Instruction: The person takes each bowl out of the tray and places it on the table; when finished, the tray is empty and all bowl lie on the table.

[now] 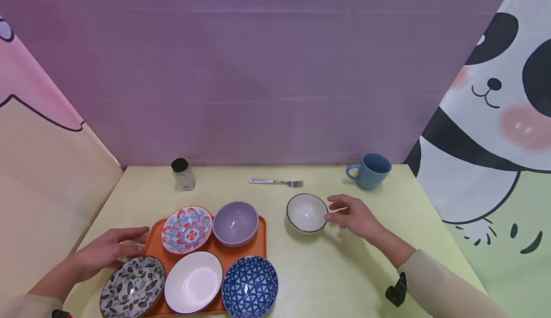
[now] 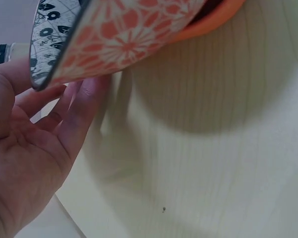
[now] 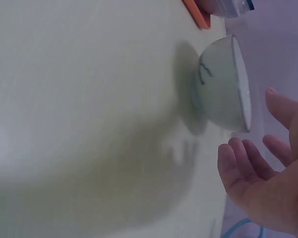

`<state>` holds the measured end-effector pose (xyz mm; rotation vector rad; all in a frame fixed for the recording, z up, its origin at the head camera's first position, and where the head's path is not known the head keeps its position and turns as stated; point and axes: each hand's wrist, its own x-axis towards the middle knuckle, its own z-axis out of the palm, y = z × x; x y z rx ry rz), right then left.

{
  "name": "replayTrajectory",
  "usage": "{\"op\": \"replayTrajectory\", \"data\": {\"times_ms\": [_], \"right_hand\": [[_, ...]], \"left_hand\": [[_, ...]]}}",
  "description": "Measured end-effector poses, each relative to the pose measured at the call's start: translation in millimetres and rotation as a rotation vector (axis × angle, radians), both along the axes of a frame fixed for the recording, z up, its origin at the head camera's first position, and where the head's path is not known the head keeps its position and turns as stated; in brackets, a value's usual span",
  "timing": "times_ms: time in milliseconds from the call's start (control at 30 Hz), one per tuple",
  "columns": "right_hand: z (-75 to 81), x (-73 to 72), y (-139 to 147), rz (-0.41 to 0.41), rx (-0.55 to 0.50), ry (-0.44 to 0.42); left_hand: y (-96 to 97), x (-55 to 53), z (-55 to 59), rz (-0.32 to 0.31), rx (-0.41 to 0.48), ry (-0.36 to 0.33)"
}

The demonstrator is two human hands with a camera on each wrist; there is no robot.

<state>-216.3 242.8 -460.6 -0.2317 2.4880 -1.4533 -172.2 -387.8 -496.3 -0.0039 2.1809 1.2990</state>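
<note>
My right hand [image 1: 350, 215], fingers loosely bent, is beside a small white bowl with a dark rim [image 1: 307, 213]. In the right wrist view a gap shows between the fingertips [image 3: 233, 148] and that bowl [image 3: 221, 84]. At the left edge of an orange tray [image 1: 263, 241], my left hand [image 1: 105, 251] has its fingers extended behind a black-and-white leaf-patterned bowl [image 1: 132, 287]. The left wrist view shows this bowl's red floral outside [image 2: 129, 44] close over the fingers. Also on the tray are a red-and-blue patterned bowl [image 1: 187, 229], a purple bowl [image 1: 236, 224], a plain white bowl [image 1: 193, 282] and a blue triangle-patterned bowl [image 1: 250, 286].
A jar with a black lid [image 1: 183, 174] stands at the back left of the table. Behind the small white bowl lies a fork [image 1: 275, 181] with a white handle. A blue mug [image 1: 371, 171] stands at the back right. A purple backdrop [image 1: 275, 69] rises along the far edge.
</note>
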Motion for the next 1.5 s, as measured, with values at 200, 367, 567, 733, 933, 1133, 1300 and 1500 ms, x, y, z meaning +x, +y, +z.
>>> {"op": "replayTrajectory", "data": {"times_ms": [200, 367, 567, 733, 933, 1133, 1300, 1500], "right_hand": [[23.4, -1.6, -18, 0.029, 0.001, 0.063], [29.6, 5.0, -51, 0.096, -0.081, 0.013], [30.2, 10.8, -94, 0.154, -0.114, -0.057], [22.3, 13.3, -122, 0.194, -0.119, -0.110], [6.0, 15.4, -146, 0.207, -0.118, -0.147], [-6.0, 16.1, -163, 0.191, -0.095, -0.161], [-10.6, 15.3, -172, 0.155, -0.067, -0.171], [-17.9, 13.8, -180, 0.126, -0.092, -0.210]], "left_hand": [[1.7, 0.6, -1.8, 0.034, -0.029, 0.036], [5.9, 1.4, -4.3, 0.076, -0.056, 0.057], [6.9, -2.2, -7.2, 0.084, -0.078, 0.066], [6.3, -3.8, -9.8, 0.088, -0.069, 0.065], [8.0, -3.6, -9.6, 0.084, -0.054, 0.087], [8.8, -1.7, -11.0, 0.086, -0.063, 0.106], [8.8, -2.0, -12.4, 0.080, -0.061, 0.122], [8.9, -2.7, -12.2, 0.074, -0.058, 0.131]]}}
